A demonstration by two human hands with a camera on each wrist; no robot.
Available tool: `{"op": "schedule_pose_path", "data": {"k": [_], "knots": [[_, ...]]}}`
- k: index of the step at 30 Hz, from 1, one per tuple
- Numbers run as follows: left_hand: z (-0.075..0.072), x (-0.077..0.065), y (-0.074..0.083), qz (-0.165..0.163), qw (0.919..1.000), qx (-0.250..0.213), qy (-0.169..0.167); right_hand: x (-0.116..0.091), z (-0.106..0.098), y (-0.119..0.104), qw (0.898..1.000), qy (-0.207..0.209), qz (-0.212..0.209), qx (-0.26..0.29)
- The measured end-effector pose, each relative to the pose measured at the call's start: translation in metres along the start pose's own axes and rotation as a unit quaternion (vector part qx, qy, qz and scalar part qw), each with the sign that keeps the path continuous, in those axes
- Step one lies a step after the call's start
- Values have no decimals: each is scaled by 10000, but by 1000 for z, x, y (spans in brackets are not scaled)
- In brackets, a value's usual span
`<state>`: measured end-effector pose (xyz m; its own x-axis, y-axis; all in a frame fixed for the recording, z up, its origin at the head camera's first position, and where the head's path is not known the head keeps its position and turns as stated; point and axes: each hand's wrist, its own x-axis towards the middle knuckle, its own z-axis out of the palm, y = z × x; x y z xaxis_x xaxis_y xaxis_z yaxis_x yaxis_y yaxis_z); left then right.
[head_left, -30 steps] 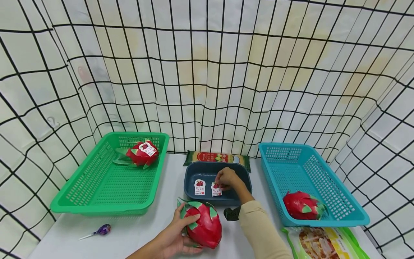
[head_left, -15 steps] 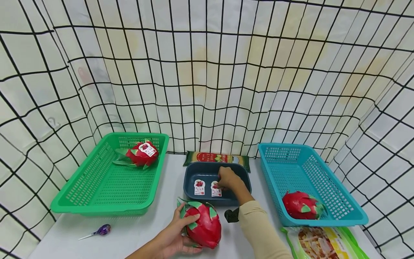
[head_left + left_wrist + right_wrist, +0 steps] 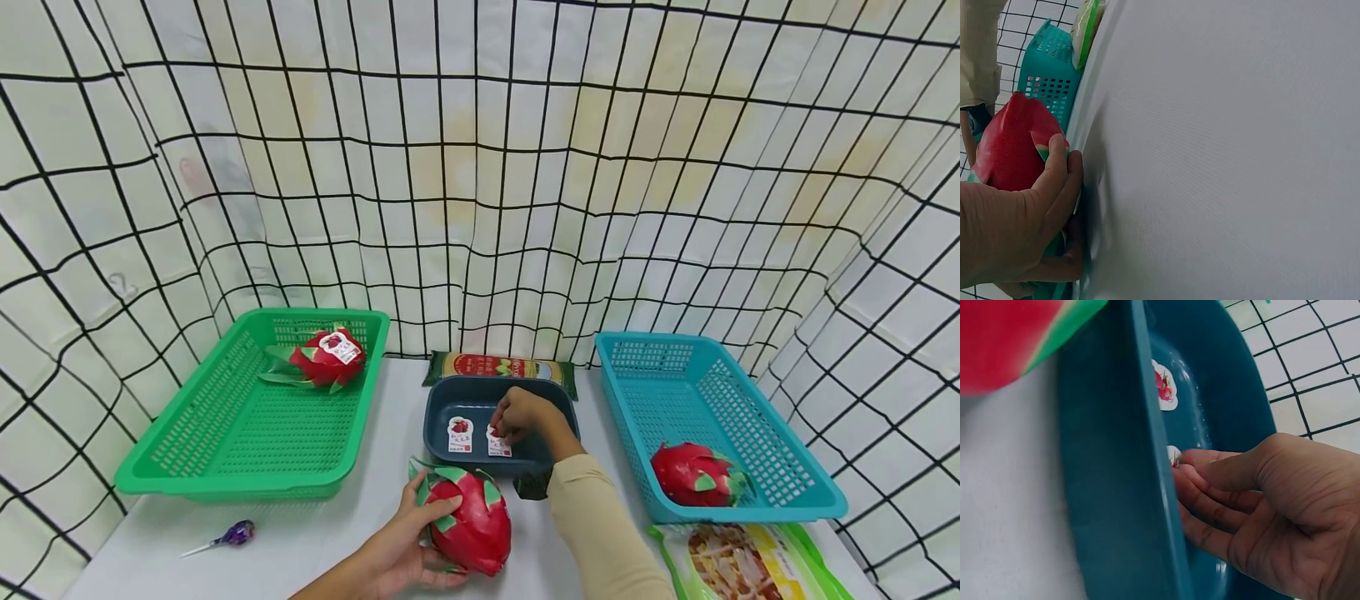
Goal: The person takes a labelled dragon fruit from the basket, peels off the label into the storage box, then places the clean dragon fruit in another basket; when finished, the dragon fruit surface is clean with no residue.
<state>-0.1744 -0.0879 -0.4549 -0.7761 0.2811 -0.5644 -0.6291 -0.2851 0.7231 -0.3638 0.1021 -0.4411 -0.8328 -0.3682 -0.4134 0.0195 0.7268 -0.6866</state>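
Observation:
A red dragon fruit [image 3: 472, 521] with green scales rests near the table's front. My left hand [image 3: 405, 533] holds it from its left side, the thumb across its top. In the dark blue tray [image 3: 442, 396] behind it lie two white labels printed with dragon fruit. My right hand [image 3: 522, 414] reaches into this tray and pinches the top edge of the right label [image 3: 498, 448]; the right wrist view shows thumb and index finger [image 3: 1207, 454] meeting at its edge. The left label [image 3: 461, 437] lies flat, untouched.
At left, a green basket [image 3: 240, 485] holds a labelled dragon fruit [image 3: 330, 358]. A turquoise basket [image 3: 750, 512] at right holds another [image 3: 693, 475]. A lollipop [image 3: 232, 533], a green food bag [image 3: 738, 558] and a long food packet [image 3: 502, 367] also lie about.
My right hand shifts slightly over the right label, its fingers now at the label's top. The left hand and its dragon fruit stay in place. Both labels remain in the tray.

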Motion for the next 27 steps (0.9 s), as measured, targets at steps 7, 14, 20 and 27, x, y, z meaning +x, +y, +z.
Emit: {"op": "schedule_pose_path", "data": {"k": [7,14,20,27], "knots": [[0,-1,0,3,10000,22,32,0,-2,-8,9996,117,224,-93],[-2,2,-2,32,10000,8,6,1,3,-5,9989,461,19,20],[-10,13,-11,-92,9996,-226,-103,-4,9,2,9982,-180,36,568],[-6,5,-6,-16,9998,-182,-119,-7,10,4,9947,-710,99,734]]}}
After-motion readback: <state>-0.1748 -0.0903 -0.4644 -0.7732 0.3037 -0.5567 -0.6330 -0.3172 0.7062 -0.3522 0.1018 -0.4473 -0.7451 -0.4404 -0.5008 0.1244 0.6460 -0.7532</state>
